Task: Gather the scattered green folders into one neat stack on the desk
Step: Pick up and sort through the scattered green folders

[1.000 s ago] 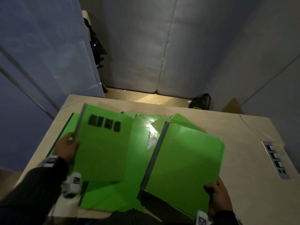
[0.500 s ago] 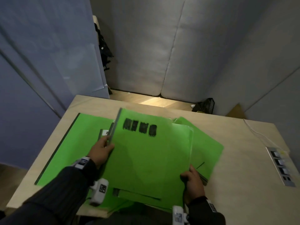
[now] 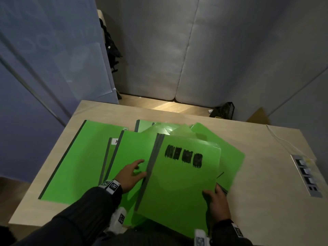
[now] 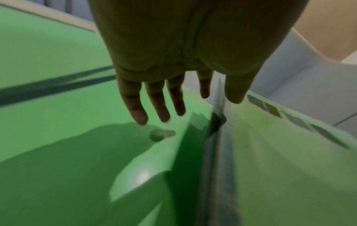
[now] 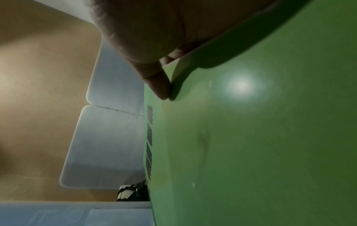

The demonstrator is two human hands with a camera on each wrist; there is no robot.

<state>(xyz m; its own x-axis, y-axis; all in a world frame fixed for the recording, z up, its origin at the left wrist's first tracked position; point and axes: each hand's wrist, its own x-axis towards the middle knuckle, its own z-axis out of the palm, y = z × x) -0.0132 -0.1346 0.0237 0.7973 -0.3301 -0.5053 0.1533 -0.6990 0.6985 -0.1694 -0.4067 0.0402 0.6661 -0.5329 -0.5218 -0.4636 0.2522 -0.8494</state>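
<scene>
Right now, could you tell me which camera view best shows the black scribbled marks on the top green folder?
The head view: all four black scribbled marks face the camera on the top green folder. The left wrist view shows them blurred and slanting along the cover's edge. The right wrist view shows them only edge-on, as a thin dark strip.

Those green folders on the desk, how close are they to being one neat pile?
Partly done. Several folders already overlap in a rough fan at mid-desk. In hand: the right hand grips the scribbled folder on top, while the left hand is at its spine, fingers straight. Left: the large folder lies apart, and every edge needs squaring.
</scene>
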